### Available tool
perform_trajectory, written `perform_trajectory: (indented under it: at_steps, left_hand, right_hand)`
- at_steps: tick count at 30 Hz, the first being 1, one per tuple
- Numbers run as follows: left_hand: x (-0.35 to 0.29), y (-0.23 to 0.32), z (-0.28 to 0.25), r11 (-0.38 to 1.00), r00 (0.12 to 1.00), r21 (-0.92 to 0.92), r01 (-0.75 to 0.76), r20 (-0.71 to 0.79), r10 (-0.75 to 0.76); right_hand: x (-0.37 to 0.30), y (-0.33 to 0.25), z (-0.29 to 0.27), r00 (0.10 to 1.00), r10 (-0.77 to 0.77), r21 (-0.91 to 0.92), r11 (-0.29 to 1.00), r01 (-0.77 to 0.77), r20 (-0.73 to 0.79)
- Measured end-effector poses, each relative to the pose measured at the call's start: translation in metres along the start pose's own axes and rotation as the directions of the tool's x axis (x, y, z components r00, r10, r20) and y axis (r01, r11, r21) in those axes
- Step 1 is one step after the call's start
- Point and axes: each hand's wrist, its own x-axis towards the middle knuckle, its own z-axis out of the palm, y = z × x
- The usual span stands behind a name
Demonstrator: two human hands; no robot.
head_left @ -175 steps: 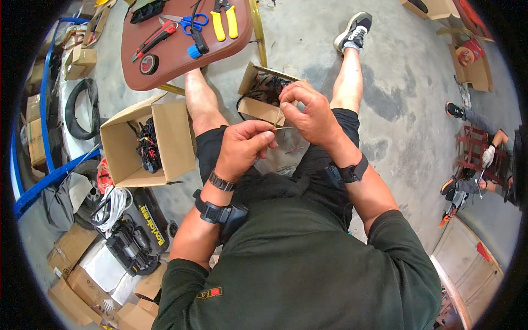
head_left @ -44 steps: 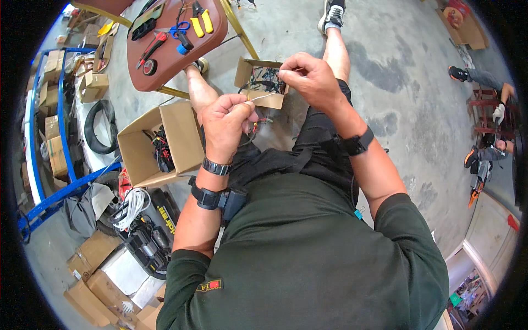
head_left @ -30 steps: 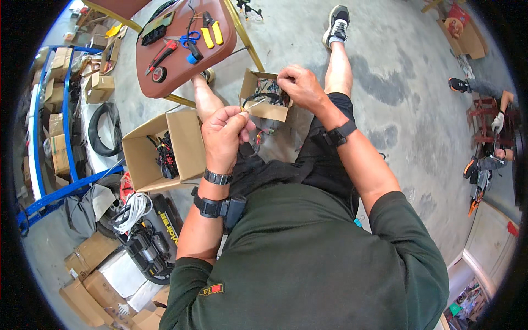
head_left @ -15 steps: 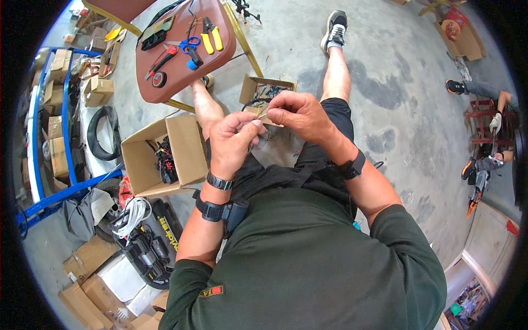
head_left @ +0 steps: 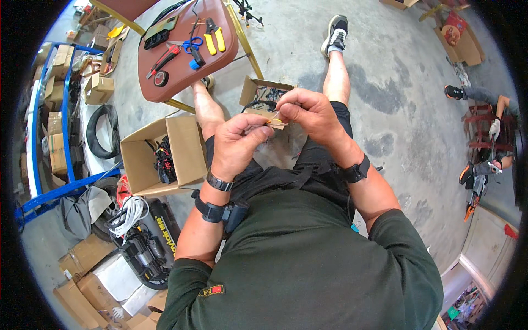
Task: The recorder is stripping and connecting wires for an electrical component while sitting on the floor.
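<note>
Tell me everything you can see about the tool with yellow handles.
The yellow-handled tool looks like pliers or strippers: two yellow, plastic-looking grips, slightly spread, and a dark, metallic-looking head. It lies on the brown chair seat, right of the blue-handled scissors, grips pointing down the picture. Nothing holds it.

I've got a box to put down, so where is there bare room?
Widest is the stained grey floor, between the right leg and the co-worker's gloved hand. The brown seat has only a strip along its near edge. Left of the person is crowded: open carton, black tyre, coiled white cable.
</note>
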Motion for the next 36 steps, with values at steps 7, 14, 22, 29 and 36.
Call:
perform_trajectory:
  at_steps: [7, 14, 22, 29, 36]
  left_hand:
    - [0.002, 0.009, 0.012, 0.962, 0.985, 0.225, -0.151, -0.049, 0.166]
    - [0.002, 0.014, 0.016, 0.917, 0.97, 0.372, -0.144, -0.131, 0.206]
    - [0.004, 0.009, 0.016, 0.881, 0.964, 0.442, -0.171, -0.11, 0.243]
    - [0.005, 0.005, 0.017, 0.931, 0.971, 0.348, -0.108, -0.163, 0.174]
    - [0.003, 0.004, 0.022, 0.999, 0.966, 0.039, -0.031, -0.254, 0.04]
  right_hand:
    - [-0.008, -0.006, -0.002, 0.987, 0.029, 0.131, 0.991, -0.008, -0.159]
    - [-0.022, -0.017, 0.003, 0.998, -0.047, 0.097, 0.994, 0.05, -0.04]
    - [-0.019, -0.019, 0.015, 0.995, -0.025, -0.153, 0.988, 0.01, -0.099]
    - [-0.016, -0.026, 0.019, 0.988, -0.105, -0.248, 0.966, 0.074, -0.115]
    - [-0.018, -0.018, 0.019, 0.986, -0.054, -0.174, 0.984, 0.026, -0.156]
